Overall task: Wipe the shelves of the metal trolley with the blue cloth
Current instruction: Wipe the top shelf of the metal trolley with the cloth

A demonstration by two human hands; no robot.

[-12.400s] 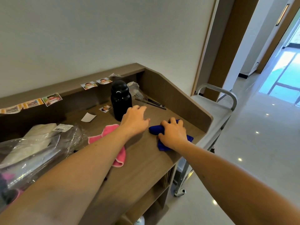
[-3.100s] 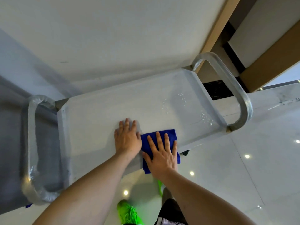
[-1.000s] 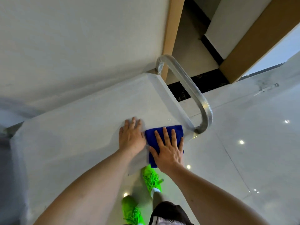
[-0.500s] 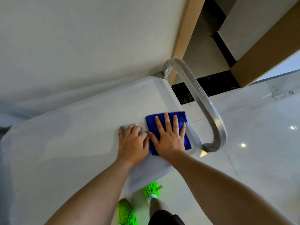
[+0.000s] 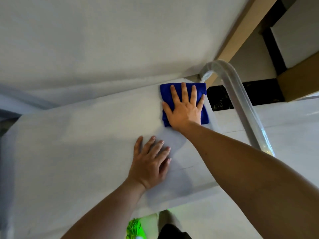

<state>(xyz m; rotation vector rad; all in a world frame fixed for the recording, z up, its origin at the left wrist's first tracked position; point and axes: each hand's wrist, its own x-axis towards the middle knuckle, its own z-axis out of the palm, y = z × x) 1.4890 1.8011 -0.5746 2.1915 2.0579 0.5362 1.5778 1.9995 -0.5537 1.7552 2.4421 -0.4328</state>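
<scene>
The metal trolley's top shelf (image 5: 77,144) fills the middle of the head view, pale grey and flat. A folded blue cloth (image 5: 204,114) lies at the shelf's far right corner, next to the curved metal handle (image 5: 241,107). My right hand (image 5: 183,109) presses flat on the cloth with fingers spread. My left hand (image 5: 151,164) rests flat on the bare shelf, nearer to me and apart from the cloth. The lower shelves are hidden under the top one.
A white wall (image 5: 103,40) stands right behind the trolley. A wooden door frame (image 5: 241,30) rises at the right past the handle. Glossy white floor (image 5: 290,121) lies to the right. Green shoes (image 5: 134,228) show below the shelf's near edge.
My right hand has pushed the blue cloth away from me, from the near right part of the shelf to its far right corner. My left hand stayed flat on the shelf, now apart from the cloth.
</scene>
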